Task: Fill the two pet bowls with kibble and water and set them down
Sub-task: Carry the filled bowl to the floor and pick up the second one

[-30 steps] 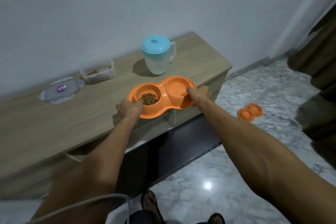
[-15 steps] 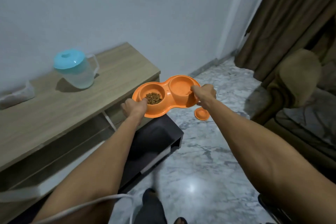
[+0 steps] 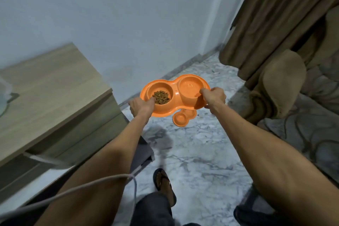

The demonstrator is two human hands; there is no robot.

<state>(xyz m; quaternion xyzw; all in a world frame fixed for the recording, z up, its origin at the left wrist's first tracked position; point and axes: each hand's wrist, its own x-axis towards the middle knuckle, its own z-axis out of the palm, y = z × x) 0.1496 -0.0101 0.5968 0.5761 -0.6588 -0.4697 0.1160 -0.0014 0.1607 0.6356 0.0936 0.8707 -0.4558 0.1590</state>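
An orange double pet bowl point(image 3: 176, 94) hangs in the air over the marble floor, held level between both hands. Its left cup holds brown kibble point(image 3: 161, 97); its right cup point(image 3: 190, 88) holds clear water. My left hand point(image 3: 141, 105) grips the left rim, thumb at the kibble cup. My right hand point(image 3: 214, 95) grips the right rim, thumb inside the water cup's edge. A second, smaller-looking orange double bowl point(image 3: 183, 118) lies on the floor just below the held one, partly hidden by it.
A wooden cabinet point(image 3: 55, 88) stands at the left with a dark lower shelf point(image 3: 145, 152). Brown curtains point(image 3: 275, 24) and a padded brown seat point(image 3: 280, 82) fill the right. A grey cable point(image 3: 91, 183) crosses my left arm. My sandalled foot point(image 3: 165, 183) is on the floor.
Both hands lifted the double bowl off the cabinet and carried it right, out over the floor. The view swung right; the jug and containers left the frame.
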